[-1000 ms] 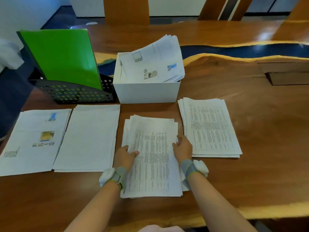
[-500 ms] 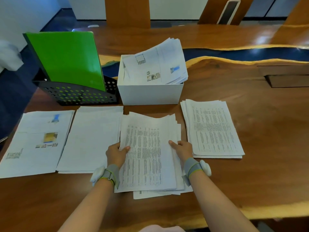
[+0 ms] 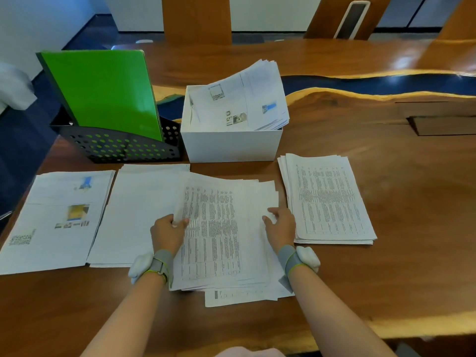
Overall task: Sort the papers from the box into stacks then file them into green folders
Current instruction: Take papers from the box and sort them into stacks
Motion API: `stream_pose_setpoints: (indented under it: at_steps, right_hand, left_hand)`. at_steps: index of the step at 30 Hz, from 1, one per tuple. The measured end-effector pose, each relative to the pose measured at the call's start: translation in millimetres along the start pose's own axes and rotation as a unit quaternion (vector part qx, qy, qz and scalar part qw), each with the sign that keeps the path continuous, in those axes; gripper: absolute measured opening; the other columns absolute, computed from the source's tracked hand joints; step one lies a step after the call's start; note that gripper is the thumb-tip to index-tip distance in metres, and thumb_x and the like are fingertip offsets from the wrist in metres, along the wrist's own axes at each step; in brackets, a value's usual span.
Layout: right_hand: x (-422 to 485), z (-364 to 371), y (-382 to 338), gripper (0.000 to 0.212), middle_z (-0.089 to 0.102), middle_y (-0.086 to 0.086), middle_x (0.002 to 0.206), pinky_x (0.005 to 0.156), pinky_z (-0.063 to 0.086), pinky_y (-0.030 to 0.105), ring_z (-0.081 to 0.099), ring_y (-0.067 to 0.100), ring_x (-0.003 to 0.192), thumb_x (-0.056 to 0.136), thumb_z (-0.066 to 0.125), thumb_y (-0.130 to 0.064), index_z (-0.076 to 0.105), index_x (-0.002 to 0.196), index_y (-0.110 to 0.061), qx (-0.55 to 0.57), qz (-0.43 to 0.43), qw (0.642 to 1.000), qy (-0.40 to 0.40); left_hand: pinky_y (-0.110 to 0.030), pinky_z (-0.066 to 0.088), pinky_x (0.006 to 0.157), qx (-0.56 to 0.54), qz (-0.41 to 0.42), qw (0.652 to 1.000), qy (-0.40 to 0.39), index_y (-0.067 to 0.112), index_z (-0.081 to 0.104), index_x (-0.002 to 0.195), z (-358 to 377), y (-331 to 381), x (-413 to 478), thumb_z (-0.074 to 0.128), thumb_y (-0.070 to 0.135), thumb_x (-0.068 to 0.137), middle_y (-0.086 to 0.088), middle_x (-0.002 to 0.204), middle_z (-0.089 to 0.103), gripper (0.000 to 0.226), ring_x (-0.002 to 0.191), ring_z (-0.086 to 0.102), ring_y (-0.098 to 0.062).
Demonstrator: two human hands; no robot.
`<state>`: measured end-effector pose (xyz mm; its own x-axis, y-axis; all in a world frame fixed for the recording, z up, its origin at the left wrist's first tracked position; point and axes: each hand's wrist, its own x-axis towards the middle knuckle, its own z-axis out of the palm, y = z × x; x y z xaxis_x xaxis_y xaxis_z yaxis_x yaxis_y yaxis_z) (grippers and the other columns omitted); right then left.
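Note:
A loose stack of table-printed papers (image 3: 221,235) lies in front of me, its sheets fanned out of line. My left hand (image 3: 167,233) pinches the stack's left edge, lifting it slightly. My right hand (image 3: 280,225) grips the right edge. Three other stacks lie flat: a picture stack (image 3: 54,217) at far left, a text stack (image 3: 139,210) beside it, and a table stack (image 3: 327,199) at right. The white box (image 3: 231,145) behind holds more papers (image 3: 239,99) leaning out. Green folders (image 3: 103,91) stand in a black rack (image 3: 116,148).
The wooden table (image 3: 412,202) stretches right and back, with a blue resin strip (image 3: 386,83) and a rectangular recess (image 3: 443,124) at right. Wooden chair backs (image 3: 197,19) stand beyond the far edge. The table's near edge (image 3: 412,328) runs below my arms.
Both hands took hold of the middle stack's edges and shifted its top sheets leftward and up, so they now overlap the text stack and sit fanned over the lower sheets.

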<state>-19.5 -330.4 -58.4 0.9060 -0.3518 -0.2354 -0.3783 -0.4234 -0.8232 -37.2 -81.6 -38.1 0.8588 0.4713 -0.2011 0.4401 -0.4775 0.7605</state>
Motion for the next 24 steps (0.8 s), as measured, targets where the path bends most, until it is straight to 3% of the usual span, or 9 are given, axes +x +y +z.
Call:
stream_pose_setpoints:
  at_steps: [2,3,7,9,13,17,20,22,24]
  right_hand:
    - [-1.1,6.0,-1.1,0.030,0.060,0.014,0.105,0.080,0.037,0.019,0.052,0.017,0.093,0.090,0.062,-0.008,0.059,0.119,0.001,0.032,0.066,0.996,-0.046]
    - [-1.3,8.7,-0.2,0.033,0.060,0.014,0.103,0.080,0.037,0.019,0.052,0.017,0.092,0.091,0.060,-0.010,0.057,0.122,0.002,0.045,0.093,0.993,-0.060]
    - [-1.6,13.8,1.4,0.041,0.059,0.015,0.121,0.088,0.036,0.020,0.054,0.023,0.110,0.094,0.057,-0.020,0.051,0.130,0.000,0.103,0.147,0.982,-0.061]
    - [-0.3,12.1,1.4,0.044,0.058,0.012,0.123,0.089,0.036,0.022,0.052,0.019,0.106,0.094,0.058,-0.025,0.051,0.131,-0.003,0.127,0.159,0.977,-0.062]
    - [4.0,4.9,-3.7,0.051,0.054,0.007,0.124,0.092,0.040,0.025,0.050,0.013,0.105,0.087,0.067,-0.031,0.052,0.131,-0.008,0.162,0.142,0.973,-0.080]
    - [7.3,-1.8,-15.0,0.045,0.057,0.000,0.122,0.087,0.049,0.031,0.054,0.018,0.110,0.090,0.061,-0.036,0.053,0.127,-0.013,0.197,0.149,0.954,-0.167]
    - [7.2,-3.9,-19.3,0.018,0.065,0.022,0.107,0.095,0.049,0.045,0.059,0.028,0.097,0.095,0.056,-0.021,0.061,0.093,-0.004,0.195,0.142,0.954,-0.179]
    - [6.7,-6.1,-18.6,0.029,0.055,0.019,0.075,0.075,0.048,0.033,0.049,0.024,0.077,0.092,0.058,-0.012,0.047,0.065,-0.009,0.198,0.133,0.962,-0.132]
    - [7.4,-12.3,-17.0,0.034,0.043,0.008,0.068,0.063,0.037,0.026,0.040,0.019,0.068,0.088,0.062,-0.007,0.042,0.061,-0.009,0.214,0.131,0.965,-0.082]
  left_hand:
    - [-0.020,0.038,0.060,-0.008,0.004,1.000,-0.021,0.005,0.066,0.076,-0.4,1.3,-1.8,0.067,0.017,0.086,-0.008,0.075,0.066,0.016,0.070,0.056,-0.020]
    - [-0.022,0.042,0.069,-0.016,0.003,0.999,-0.033,0.003,0.068,0.090,0.1,1.7,-3.3,0.064,0.018,0.089,-0.011,0.090,0.068,0.016,0.080,0.058,-0.020]
    - [-0.035,0.041,0.102,-0.046,-0.001,0.997,-0.066,0.002,0.050,0.131,-0.5,-1.6,-2.1,0.052,0.026,0.097,-0.013,0.131,0.055,0.042,0.118,0.053,-0.027]
    - [-0.038,0.037,0.108,-0.057,-0.001,0.997,-0.049,0.006,0.041,0.140,-3.8,-1.7,0.7,0.050,0.030,0.097,-0.011,0.137,0.050,0.050,0.124,0.048,-0.027]
    - [-0.030,0.041,0.096,-0.133,0.035,0.990,-0.040,0.016,0.046,0.137,-12.2,5.6,7.0,0.051,0.021,0.097,0.002,0.122,0.056,0.041,0.108,0.053,-0.016]
    - [-0.029,0.045,0.090,-0.205,0.007,0.976,-0.078,0.013,0.052,0.131,-14.1,6.2,13.0,0.055,0.018,0.095,0.001,0.116,0.060,0.036,0.103,0.056,-0.015]
    - [-0.026,0.050,0.082,-0.205,-0.015,0.975,-0.081,0.014,0.062,0.116,-11.1,2.3,12.8,0.063,0.021,0.090,-0.003,0.106,0.066,0.027,0.093,0.062,-0.013]
    - [-0.034,0.052,0.085,-0.182,-0.039,0.982,-0.042,0.011,0.066,0.107,-11.8,-2.4,13.5,0.067,0.023,0.087,-0.007,0.101,0.068,0.023,0.092,0.064,-0.022]
    - [-0.035,0.051,0.083,-0.152,-0.049,0.987,0.000,0.009,0.066,0.102,-18.1,-10.1,17.9,0.068,0.024,0.087,-0.010,0.100,0.068,0.022,0.091,0.062,-0.024]
